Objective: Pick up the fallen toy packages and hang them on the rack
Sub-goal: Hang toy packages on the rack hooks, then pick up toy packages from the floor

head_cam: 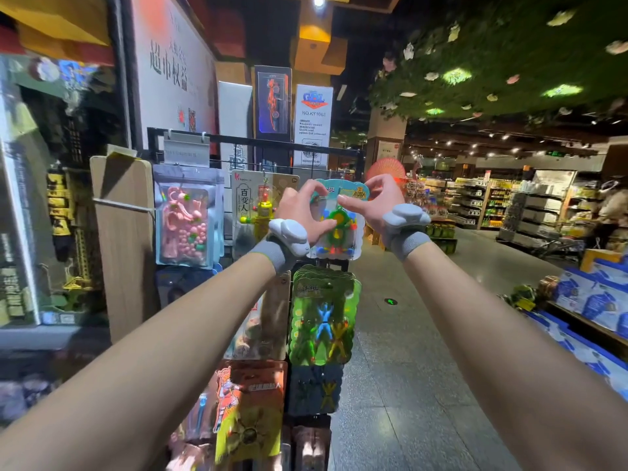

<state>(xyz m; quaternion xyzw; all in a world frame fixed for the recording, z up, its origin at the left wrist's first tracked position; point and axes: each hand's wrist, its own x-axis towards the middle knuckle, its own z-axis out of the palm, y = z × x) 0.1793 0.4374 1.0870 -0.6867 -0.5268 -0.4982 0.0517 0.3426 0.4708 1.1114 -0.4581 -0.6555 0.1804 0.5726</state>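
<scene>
Both hands hold one toy package up against the top right of the black wire rack. The package has a teal card top and a clear blister with a green toy inside. My left hand grips its left edge, thumb and fingers around the upper corner. My right hand pinches the card's top right. Whether the card's hole is on a rack hook is hidden by my fingers. Other packages hang on the rack: a pink one, a beige card and a green one below.
A wooden board stands left of the rack, with a shelf of dark toys beyond it. The tiled aisle floor runs along the right. Blue boxes sit on a low shelf at right. A person stands far right by the shelves.
</scene>
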